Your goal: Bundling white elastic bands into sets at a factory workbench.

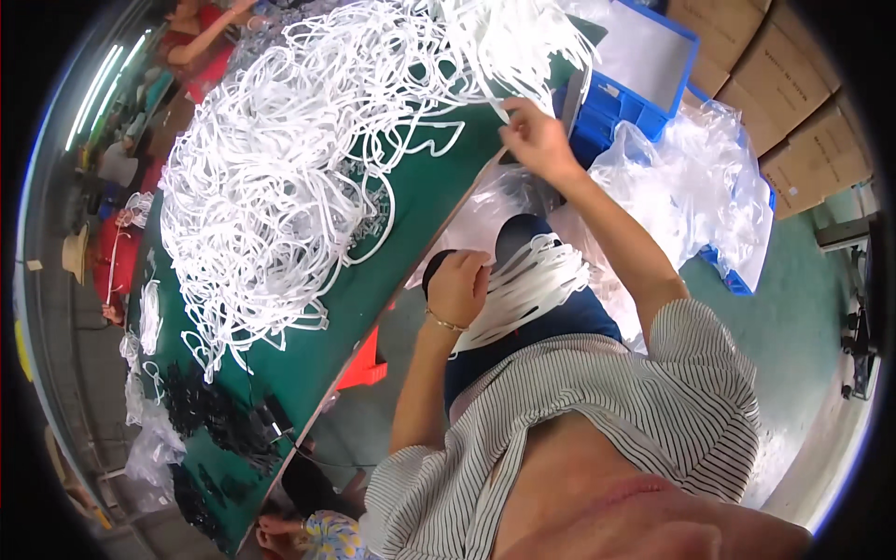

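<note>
The left hand grips a gathered bundle of white loops over the lap, keeping them together; the right hand pinches one loop from the tangled pile at the green table's near edge

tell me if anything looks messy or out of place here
The white plastic loops lie in one tangled heap on the green table, some hanging past its edge near the right hand. The left hand holds a neat bundle. Nothing looks broken.
</note>
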The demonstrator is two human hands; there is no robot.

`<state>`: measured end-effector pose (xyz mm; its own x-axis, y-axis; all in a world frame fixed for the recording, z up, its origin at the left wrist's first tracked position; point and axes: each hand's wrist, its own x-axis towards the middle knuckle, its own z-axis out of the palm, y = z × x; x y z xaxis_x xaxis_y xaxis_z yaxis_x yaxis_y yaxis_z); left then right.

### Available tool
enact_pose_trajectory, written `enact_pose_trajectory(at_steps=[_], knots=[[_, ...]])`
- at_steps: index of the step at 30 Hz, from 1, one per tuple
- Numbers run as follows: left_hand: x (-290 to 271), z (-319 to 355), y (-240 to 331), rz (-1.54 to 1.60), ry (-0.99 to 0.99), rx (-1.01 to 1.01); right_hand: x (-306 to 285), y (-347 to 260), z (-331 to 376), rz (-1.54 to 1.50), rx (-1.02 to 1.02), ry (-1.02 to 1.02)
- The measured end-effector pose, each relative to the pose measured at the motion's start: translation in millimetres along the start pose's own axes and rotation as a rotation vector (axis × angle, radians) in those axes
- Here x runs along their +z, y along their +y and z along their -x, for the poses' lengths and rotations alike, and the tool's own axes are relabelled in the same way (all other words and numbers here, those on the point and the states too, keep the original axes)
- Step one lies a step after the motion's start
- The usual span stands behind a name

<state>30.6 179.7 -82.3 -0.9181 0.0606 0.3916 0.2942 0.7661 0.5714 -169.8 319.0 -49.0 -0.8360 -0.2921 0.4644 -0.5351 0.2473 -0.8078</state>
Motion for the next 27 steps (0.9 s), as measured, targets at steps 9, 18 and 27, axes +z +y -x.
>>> enact_pose_trajectory(at_steps=[9,18,27], knots=[[3.1,2.1,4.5,0.105,-0.006,0.025,-19.8,72.9,-154.1,0.464,-0.092,0.095],[5.4,21.2,25.2,0.126,-0.038,-0.12,3.5,74.7,-229.1,0.929,-0.029,-0.104],[9.1,20.7,18.5,0.132,-0.065,-0.099,-0.8,53.3,-225.2,1.052,0.077,-0.084]])
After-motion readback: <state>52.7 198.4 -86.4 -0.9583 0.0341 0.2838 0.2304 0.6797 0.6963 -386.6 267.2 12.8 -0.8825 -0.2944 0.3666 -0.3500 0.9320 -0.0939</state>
